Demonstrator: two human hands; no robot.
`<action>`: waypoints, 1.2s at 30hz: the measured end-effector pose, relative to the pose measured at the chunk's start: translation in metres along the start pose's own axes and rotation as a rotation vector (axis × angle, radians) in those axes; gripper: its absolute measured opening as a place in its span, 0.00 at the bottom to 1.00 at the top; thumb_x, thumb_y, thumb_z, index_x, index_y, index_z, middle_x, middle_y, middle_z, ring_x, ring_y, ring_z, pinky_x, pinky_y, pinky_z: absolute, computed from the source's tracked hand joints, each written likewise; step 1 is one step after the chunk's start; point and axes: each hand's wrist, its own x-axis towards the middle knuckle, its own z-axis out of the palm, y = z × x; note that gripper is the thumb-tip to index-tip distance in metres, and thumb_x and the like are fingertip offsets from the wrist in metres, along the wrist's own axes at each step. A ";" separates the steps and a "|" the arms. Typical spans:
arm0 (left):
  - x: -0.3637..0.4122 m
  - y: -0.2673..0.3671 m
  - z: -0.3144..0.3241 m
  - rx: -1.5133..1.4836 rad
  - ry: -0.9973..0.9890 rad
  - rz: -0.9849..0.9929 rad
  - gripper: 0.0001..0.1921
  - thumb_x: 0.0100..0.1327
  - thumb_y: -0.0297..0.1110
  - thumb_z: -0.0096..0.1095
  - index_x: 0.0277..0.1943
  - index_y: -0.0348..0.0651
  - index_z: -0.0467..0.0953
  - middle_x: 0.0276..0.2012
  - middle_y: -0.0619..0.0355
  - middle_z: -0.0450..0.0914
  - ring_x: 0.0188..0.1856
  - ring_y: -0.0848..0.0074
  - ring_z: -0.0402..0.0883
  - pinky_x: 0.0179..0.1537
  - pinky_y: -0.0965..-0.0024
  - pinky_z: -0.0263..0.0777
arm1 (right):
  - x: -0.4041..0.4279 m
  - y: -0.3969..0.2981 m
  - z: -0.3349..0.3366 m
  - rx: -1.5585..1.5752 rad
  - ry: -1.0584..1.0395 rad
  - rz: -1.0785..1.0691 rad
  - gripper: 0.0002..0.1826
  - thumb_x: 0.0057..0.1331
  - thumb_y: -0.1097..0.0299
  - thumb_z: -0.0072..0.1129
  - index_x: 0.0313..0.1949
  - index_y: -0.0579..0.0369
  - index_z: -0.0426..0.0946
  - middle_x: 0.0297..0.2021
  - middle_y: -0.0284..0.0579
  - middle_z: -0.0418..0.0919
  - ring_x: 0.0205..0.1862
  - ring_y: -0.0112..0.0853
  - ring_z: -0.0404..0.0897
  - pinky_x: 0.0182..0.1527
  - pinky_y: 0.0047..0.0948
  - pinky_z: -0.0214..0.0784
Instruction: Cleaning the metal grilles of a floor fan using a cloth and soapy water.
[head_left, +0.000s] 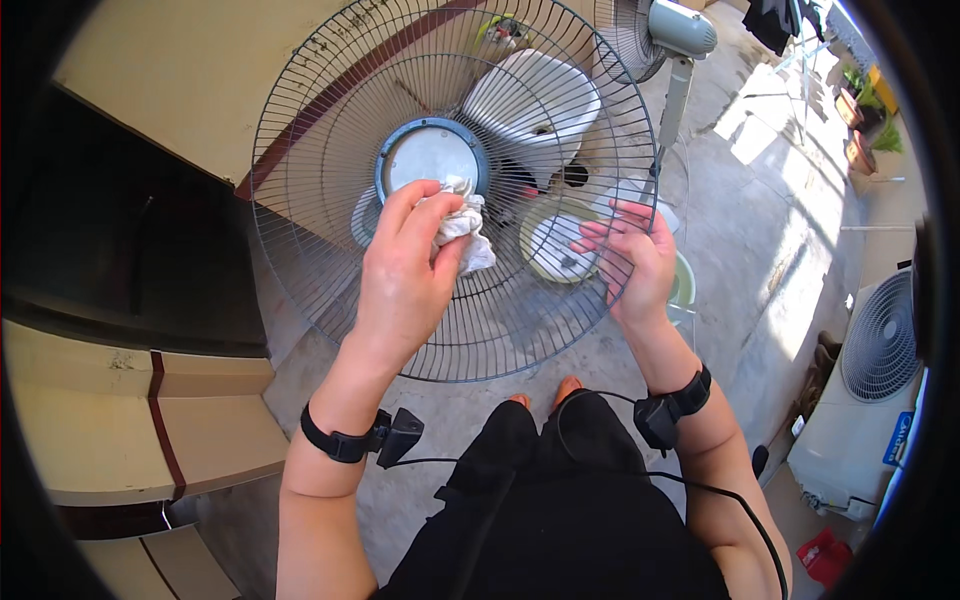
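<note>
A round wire fan guard (517, 330) hangs before me above the concrete floor, its blue-rimmed centre disc (427, 157) facing up at me. My left hand (409, 262) pinches a crumpled white cloth (466, 232) against the lower right edge of that disc. On the guard's right rim, my right hand (637, 259) grips the wires, some fingers showing through the bars. Both wrists wear black straps with small devices, and cables run from them across my lap.
Behind the guard are a white sink (536, 97) and a round basin (559, 240). A pedestal fan (682, 34) stands at the upper right. An air-conditioner outdoor unit (862, 405) sits at right, potted plants (862, 150) beyond it. A cream wall (172, 90) borders the left.
</note>
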 end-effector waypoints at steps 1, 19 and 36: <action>-0.001 -0.001 0.010 -0.057 0.000 -0.010 0.17 0.50 0.19 0.66 0.46 0.37 0.75 0.49 0.50 0.76 0.51 0.58 0.76 0.49 0.65 0.71 | -0.001 -0.001 0.001 -0.035 -0.007 -0.018 0.21 0.54 0.78 0.44 0.50 0.66 0.64 0.37 0.61 0.76 0.37 0.44 0.79 0.42 0.46 0.76; -0.024 -0.008 0.019 -0.471 -0.166 -0.338 0.07 0.53 0.23 0.57 0.37 0.37 0.73 0.29 0.56 0.77 0.29 0.72 0.76 0.33 0.71 0.70 | 0.002 -0.004 -0.007 0.047 -0.153 -0.203 0.21 0.55 0.86 0.42 0.51 0.65 0.65 0.41 0.52 0.76 0.44 0.40 0.79 0.44 0.41 0.76; -0.032 -0.010 0.015 -0.433 -0.594 -0.054 0.06 0.50 0.23 0.54 0.33 0.35 0.74 0.29 0.56 0.76 0.31 0.69 0.76 0.36 0.70 0.70 | 0.023 -0.017 -0.009 0.026 -0.230 -0.318 0.22 0.55 0.85 0.40 0.51 0.65 0.66 0.39 0.58 0.77 0.42 0.43 0.80 0.45 0.44 0.76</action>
